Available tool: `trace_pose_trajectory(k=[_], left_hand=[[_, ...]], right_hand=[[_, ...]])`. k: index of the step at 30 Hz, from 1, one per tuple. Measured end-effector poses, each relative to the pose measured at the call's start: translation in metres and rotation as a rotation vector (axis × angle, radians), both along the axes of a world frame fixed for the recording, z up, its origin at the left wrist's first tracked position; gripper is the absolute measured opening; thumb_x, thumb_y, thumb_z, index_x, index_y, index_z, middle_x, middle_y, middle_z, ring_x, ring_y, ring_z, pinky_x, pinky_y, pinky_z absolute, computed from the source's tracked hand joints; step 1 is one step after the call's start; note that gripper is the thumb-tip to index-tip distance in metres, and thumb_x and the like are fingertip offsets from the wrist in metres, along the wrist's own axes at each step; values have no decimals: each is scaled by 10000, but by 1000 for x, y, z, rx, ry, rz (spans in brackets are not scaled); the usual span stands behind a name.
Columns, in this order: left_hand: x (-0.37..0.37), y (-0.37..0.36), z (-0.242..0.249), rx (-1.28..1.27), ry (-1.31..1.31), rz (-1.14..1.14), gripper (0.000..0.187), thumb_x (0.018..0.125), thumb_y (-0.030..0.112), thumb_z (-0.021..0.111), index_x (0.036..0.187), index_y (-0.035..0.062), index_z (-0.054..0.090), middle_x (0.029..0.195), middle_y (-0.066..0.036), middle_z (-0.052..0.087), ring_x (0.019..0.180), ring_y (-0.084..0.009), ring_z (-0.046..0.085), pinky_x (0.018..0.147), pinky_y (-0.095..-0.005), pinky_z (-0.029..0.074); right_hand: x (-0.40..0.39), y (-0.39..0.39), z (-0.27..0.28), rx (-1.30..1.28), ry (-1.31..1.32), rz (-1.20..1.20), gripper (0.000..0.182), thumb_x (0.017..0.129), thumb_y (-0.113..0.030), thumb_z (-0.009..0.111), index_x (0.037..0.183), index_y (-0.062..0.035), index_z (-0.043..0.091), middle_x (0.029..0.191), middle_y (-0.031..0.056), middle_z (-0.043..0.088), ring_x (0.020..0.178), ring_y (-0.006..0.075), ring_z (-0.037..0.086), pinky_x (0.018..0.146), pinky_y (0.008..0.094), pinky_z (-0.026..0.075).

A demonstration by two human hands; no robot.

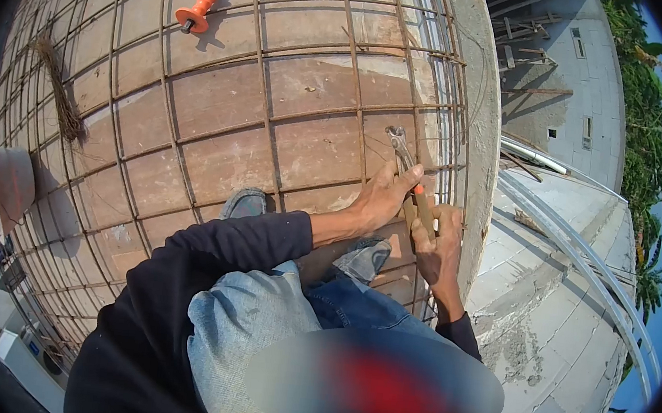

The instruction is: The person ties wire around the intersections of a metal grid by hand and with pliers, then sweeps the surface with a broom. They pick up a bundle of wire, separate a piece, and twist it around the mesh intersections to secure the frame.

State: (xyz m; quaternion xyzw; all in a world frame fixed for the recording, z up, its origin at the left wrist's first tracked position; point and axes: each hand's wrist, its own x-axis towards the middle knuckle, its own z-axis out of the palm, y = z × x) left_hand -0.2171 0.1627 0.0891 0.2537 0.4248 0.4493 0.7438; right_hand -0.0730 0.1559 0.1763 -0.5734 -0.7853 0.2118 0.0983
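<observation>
A pair of pincers (404, 151) points away from me, its jaws close over the steel reinforcing bars near the slab edge. My left hand (379, 202) is closed on the tool, thumb laid along the upper part of its handles. Lower down, my right hand (440, 245) wraps its fingers round the handle ends. Rusty bars (320, 111) cross in a grid beneath both hands, over brown panels (316, 157). What the jaws grip is too small to make out.
An orange-handled tool (198, 9) lies on the grid at the top. A bundle of tie wire (59, 93) and a bucket (8, 187) are at the left. My shoes (362, 259) stand among the bars. The concrete edge (477, 133) runs along the right, with a lower block surface (536, 306) beyond.
</observation>
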Motion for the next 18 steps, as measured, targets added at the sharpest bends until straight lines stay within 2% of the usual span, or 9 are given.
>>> trace_pose_trajectory(k=[1,2,4,5,6,8,9,13,18], left_hand=[[2,2,1,-71,-77,77,643,907,607,455,1164,19,488,1121,-185,522,1120,-268,510,937,-402,444],[-1,5,4,-72,-91,95,643,907,607,455,1164,19,488,1121,-185,522,1120,-268,510,937,-402,444],[-11,17,6,-115,-115,100,642,927,596,411,1182,10,476,1144,-182,511,1091,-272,517,963,-412,429],[-13,23,-4,-44,-117,142,642,942,568,403,1195,-21,445,1106,-179,518,997,-246,559,867,-385,500],[-15,26,-13,-46,-128,163,642,942,568,403,1195,-21,445,1106,-179,518,997,-246,559,867,-385,500],[-27,27,-24,-220,-24,232,595,946,527,432,1177,-21,434,1055,-170,522,890,-199,590,696,-321,550],[-29,30,-33,-356,6,284,479,943,427,499,1143,-4,435,961,-135,538,805,-148,591,561,-261,532],[-31,34,-60,-465,-13,368,384,921,291,562,1144,22,403,859,-93,554,769,-147,589,582,-292,529],[-10,33,-80,-440,-53,429,395,935,334,534,1132,11,421,918,-106,563,783,-162,597,647,-299,533]], right_hand=[[2,15,8,-176,-51,-41,271,804,-154,626,998,17,545,913,181,511,875,334,542,765,399,444],[-2,29,18,-177,-66,-24,271,804,-154,626,998,17,545,913,181,511,875,334,542,765,399,444],[-18,59,39,-460,-102,71,276,833,-177,618,1016,17,546,940,173,542,902,298,561,776,386,445],[-27,73,47,-617,-55,15,250,867,-192,602,1012,6,555,944,141,582,833,242,591,740,338,463],[-22,89,40,-865,144,-140,250,888,-186,582,1061,-12,535,921,111,603,763,190,615,687,309,500],[-32,119,44,-1068,230,-212,290,908,-186,553,1138,-24,485,900,106,631,754,160,642,661,288,534],[-41,131,48,-1130,190,-181,313,917,-168,522,1190,-36,444,939,120,658,843,165,662,675,308,555],[-77,152,54,-1070,-91,-91,282,924,-139,465,1190,-48,450,1046,121,668,914,180,661,669,314,555],[-84,161,34,-1096,-263,-109,242,907,-162,485,1124,-55,494,1058,112,651,966,164,634,709,322,531]])
